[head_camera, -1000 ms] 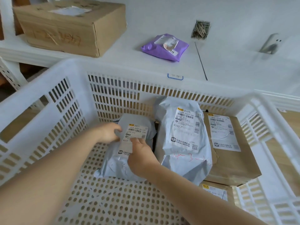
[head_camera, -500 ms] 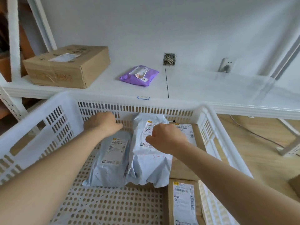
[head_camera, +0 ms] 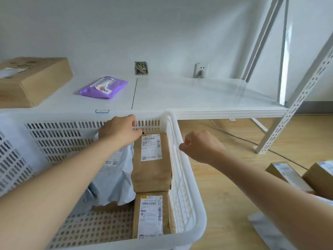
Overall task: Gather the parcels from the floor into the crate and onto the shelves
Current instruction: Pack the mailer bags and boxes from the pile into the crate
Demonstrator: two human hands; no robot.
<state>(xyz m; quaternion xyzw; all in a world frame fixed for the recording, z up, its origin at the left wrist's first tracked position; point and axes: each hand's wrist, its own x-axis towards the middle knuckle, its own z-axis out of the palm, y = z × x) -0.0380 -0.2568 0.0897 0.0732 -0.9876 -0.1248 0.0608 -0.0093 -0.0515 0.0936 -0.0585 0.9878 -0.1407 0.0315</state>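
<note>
A white slotted crate (head_camera: 182, 159) stands on the floor in front of a low white shelf (head_camera: 198, 98). It holds a grey mailer bag (head_camera: 115, 179) and two brown labelled parcels, one further back (head_camera: 151, 170) and one nearer (head_camera: 153, 217). My left hand (head_camera: 120, 131) is inside the crate at the grey bag's top edge with its fingers curled; any grip is hidden. Outside the crate's right rim my right hand (head_camera: 200, 147) hovers over the floor, loosely curled and holding nothing. On the shelf lie a brown box (head_camera: 36, 82) and a purple bag (head_camera: 104, 87).
On the wooden floor at the right lie two brown parcels (head_camera: 288, 175) (head_camera: 322, 177) and a grey bag (head_camera: 266, 230). A perforated white shelf upright (head_camera: 297, 98) slants down to the floor at the right. A cable (head_camera: 234, 136) runs under the shelf.
My right hand has left the grey bag and moved right, out over the crate's rim. My left hand has shifted right onto the grey bag's top. The view has swung right.
</note>
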